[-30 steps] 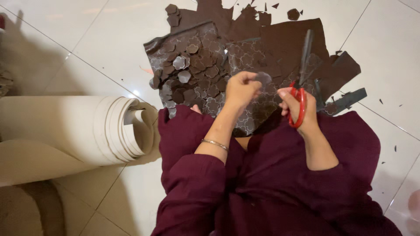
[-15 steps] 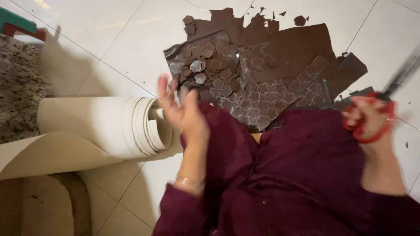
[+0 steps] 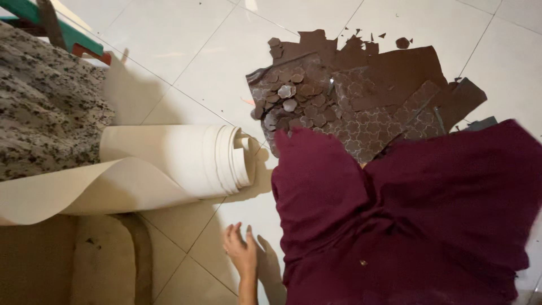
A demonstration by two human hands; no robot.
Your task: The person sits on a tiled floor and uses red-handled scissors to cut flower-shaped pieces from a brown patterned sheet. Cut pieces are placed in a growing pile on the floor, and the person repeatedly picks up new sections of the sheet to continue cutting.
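- One hand shows: my left hand, flat on the floor, fingers spread, holding nothing.
- The roll lies just ahead of it, long axis left-right, open end nearest.
- Brown sheets lie further off, ahead-right, beyond my maroon lap.
- My right hand is out of view.

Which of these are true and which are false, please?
1. The left hand is flat on the floor tiles. True.
2. The right hand holds red scissors. False: no right hand or scissors show.
3. The cream roll lies left of the maroon cloth. True.
4. The small cut-out shapes lie on the cream roll. False: they lie on the brown sheet.
5. The brown sheet has patterned outlines. True.
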